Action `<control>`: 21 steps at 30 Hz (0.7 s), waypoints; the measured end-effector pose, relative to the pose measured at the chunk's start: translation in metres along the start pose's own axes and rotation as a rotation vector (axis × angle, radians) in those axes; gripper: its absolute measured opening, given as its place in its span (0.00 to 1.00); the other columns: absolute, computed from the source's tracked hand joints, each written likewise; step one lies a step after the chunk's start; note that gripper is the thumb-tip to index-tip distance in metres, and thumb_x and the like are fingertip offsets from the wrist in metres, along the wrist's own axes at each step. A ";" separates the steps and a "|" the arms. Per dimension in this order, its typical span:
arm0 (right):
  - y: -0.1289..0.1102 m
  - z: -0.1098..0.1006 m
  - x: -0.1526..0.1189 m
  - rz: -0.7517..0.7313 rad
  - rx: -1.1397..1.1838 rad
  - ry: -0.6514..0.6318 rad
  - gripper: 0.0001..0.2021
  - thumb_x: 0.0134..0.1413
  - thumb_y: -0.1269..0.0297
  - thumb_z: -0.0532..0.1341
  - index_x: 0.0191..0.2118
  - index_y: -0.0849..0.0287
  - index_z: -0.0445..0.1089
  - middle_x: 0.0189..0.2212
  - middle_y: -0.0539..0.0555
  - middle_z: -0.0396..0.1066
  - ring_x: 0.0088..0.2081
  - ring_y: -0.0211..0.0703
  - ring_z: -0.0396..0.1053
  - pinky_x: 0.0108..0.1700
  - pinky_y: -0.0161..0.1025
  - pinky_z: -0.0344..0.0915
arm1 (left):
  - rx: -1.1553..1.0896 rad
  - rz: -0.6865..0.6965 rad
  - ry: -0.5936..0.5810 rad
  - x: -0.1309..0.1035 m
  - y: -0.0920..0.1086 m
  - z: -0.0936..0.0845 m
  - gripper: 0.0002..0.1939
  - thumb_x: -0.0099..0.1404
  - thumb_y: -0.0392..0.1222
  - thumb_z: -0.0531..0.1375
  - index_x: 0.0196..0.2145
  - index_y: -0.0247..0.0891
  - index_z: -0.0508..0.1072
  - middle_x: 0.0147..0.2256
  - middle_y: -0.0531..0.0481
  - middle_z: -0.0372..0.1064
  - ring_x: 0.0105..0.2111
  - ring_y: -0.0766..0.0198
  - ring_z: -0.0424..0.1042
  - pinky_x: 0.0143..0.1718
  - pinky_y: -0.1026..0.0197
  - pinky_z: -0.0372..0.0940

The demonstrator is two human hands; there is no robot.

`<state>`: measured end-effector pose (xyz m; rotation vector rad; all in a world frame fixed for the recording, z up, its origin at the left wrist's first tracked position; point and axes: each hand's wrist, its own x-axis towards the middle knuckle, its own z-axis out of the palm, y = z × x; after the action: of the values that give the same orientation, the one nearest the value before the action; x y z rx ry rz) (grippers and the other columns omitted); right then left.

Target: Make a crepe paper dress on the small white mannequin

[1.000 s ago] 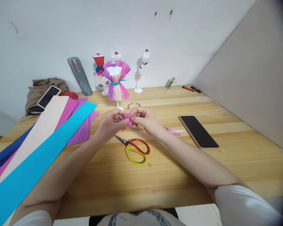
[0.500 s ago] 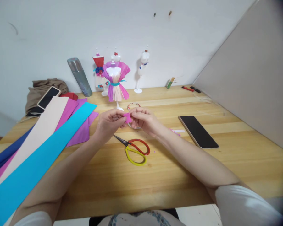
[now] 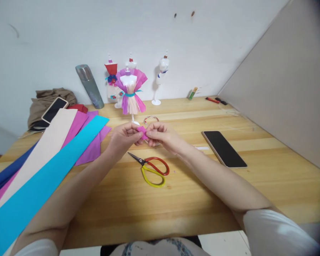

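A small bright-pink piece of crepe paper is pinched between my two hands over the middle of the table. My left hand grips its left side with thumb and fingers. On its right edge, the thumb and fingertips of my right hand are closed. Below them lie scissors with one red and one yellow handle, blades pointing left. Just behind my hands stands a small white dress form in a purple, pink and cream paper dress with a blue belt. A round tape roll is partly hidden by my hands.
Left are long crepe paper strips in blue, cream and pink, a phone and a brown cloth. A flask and more dress forms stand by the wall. A black phone and a glue stick are right.
My right hand has shifted slightly, its thumb now lying across the pink paper's right edge. The paper has turned a little and moved slightly left. The scissors have stayed put.
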<state>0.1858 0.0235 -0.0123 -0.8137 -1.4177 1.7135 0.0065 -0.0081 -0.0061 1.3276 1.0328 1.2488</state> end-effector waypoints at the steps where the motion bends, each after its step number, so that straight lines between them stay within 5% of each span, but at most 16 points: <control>1: 0.000 0.000 0.000 -0.010 -0.026 0.008 0.15 0.39 0.58 0.75 0.26 0.59 0.72 0.18 0.48 0.72 0.20 0.32 0.67 0.24 0.30 0.62 | 0.004 -0.005 0.000 0.000 -0.001 0.000 0.17 0.48 0.47 0.75 0.29 0.35 0.76 0.20 0.52 0.75 0.20 0.66 0.73 0.23 0.65 0.68; 21: -0.004 0.006 -0.007 -0.400 -0.426 0.019 0.06 0.50 0.64 0.64 0.26 0.58 0.68 0.21 0.46 0.63 0.25 0.34 0.58 0.29 0.35 0.57 | -0.123 -0.218 -0.035 -0.006 0.009 0.003 0.19 0.50 0.53 0.72 0.23 0.34 0.76 0.23 0.49 0.73 0.23 0.69 0.71 0.25 0.68 0.66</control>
<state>0.1848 0.0154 -0.0074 -0.7009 -1.8223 1.1166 0.0087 -0.0155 0.0018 1.1074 1.0304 1.1031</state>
